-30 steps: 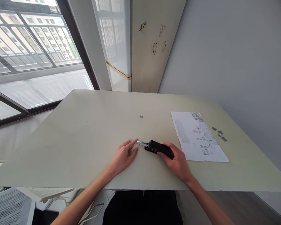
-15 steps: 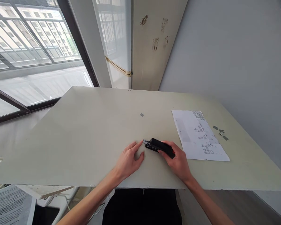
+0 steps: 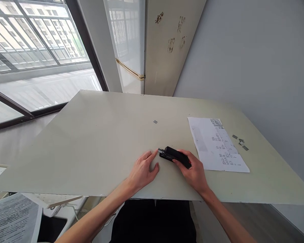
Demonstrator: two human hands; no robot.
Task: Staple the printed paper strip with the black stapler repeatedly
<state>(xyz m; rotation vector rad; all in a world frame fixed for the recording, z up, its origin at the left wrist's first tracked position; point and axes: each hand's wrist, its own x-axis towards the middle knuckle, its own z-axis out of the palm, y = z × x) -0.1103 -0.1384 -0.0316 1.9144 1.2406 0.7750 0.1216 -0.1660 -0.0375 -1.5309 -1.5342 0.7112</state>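
A black stapler point(image 3: 177, 157) lies at a slant on the table in front of me. My right hand point(image 3: 194, 170) is wrapped around its rear half, thumb on the near side. From the stapler's front end sticks a short metal magazine point(image 3: 161, 151). The index fingertip of my left hand point(image 3: 143, 170) touches the tip of that metal part. The left thumb is held apart from the index finger, and the other left fingers are partly hidden.
A printed sheet of paper point(image 3: 215, 145) lies right of the stapler. Several small grey staple strips point(image 3: 245, 147) are scattered beyond it, and one grey strip point(image 3: 155, 122) sits farther back. The pale table point(image 3: 91, 145) ends near my lap.
The metal magazine seems to stick out slightly less from the stapler. Both hands keep nearly the same pose, and the whole view has shifted a little.
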